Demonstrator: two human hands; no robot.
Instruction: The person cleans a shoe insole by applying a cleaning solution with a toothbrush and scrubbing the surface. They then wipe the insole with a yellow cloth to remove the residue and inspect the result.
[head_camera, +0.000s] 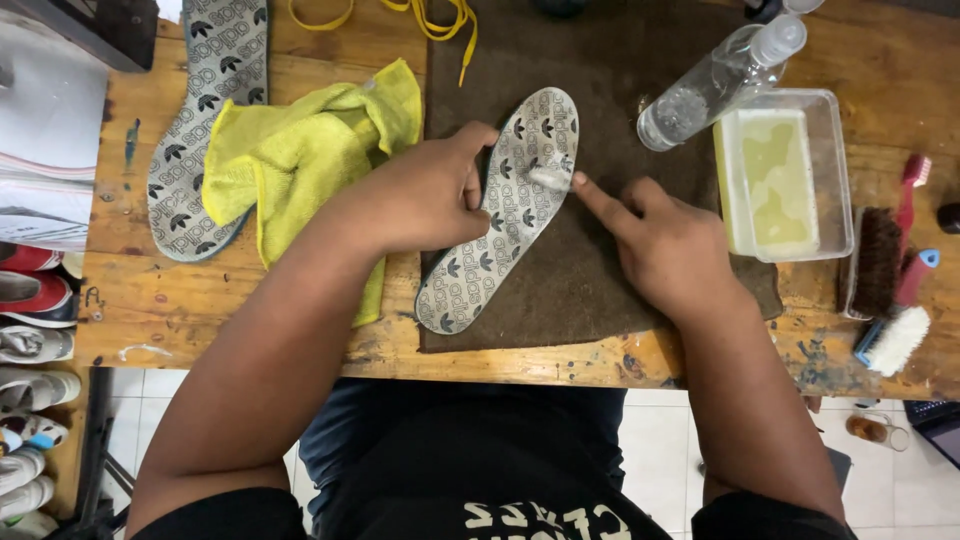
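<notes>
Views: one, head-worn. Position: above the seated person, looking almost straight down. Range: close, forearms filling the lower frame. Coverage: wooden bench (200, 300) across the upper frame, its near edge crossing mid-picture; tiled floor (650, 440) and the person's lap below. No second view.
</notes>
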